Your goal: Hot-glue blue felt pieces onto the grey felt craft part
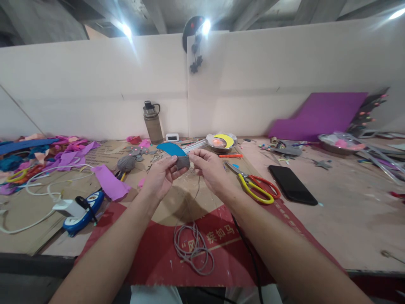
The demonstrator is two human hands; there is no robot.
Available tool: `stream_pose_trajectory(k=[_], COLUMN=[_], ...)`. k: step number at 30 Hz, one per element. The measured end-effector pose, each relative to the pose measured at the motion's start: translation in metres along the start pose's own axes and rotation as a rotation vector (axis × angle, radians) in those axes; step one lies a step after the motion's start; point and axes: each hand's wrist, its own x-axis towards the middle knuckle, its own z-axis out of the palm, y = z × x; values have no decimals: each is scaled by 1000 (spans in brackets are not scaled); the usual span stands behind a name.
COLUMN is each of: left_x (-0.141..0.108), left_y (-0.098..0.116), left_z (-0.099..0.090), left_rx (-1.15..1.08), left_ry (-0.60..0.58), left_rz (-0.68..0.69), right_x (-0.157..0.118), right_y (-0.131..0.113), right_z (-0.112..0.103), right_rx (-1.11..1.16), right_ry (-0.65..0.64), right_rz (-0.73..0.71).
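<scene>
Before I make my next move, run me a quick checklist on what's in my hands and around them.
1. Blue piece held in your left hand: ok.
2. Grey cord running from your right hand down to its loops on the red sheet: ok.
3. Loops free of knots: cannot tell, strands overlap.
4. Grey wrapping on the blue piece tight and even: cannot tell, too small.
5. Scissors out of your hands, lying on the table: ok.
</scene>
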Motion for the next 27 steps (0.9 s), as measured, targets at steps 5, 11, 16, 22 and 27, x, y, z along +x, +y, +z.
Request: stream_pose_trajectory(k=[5, 11, 16, 22, 27], left_x=[0, -1, 0, 3, 2], left_y=[2, 2, 5, 5, 5], left_z=[-1, -2, -5, -4, -4], left_rx=[52, 113, 95, 88, 64], left_ry=[-6, -6, -69, -119, -94], left_rz=[-16, 2, -34, -44, 4], right_x=[1, 1, 2, 4, 4], right_y=[-2, -4, -4, -1, 2], right_z=[-3, -4, -5, -8, -7], right_rx=[-26, -200, -43, 54, 66], right_ry=[-13, 23, 11, 32, 17], right_rz=[-13, -49, 4, 70, 67])
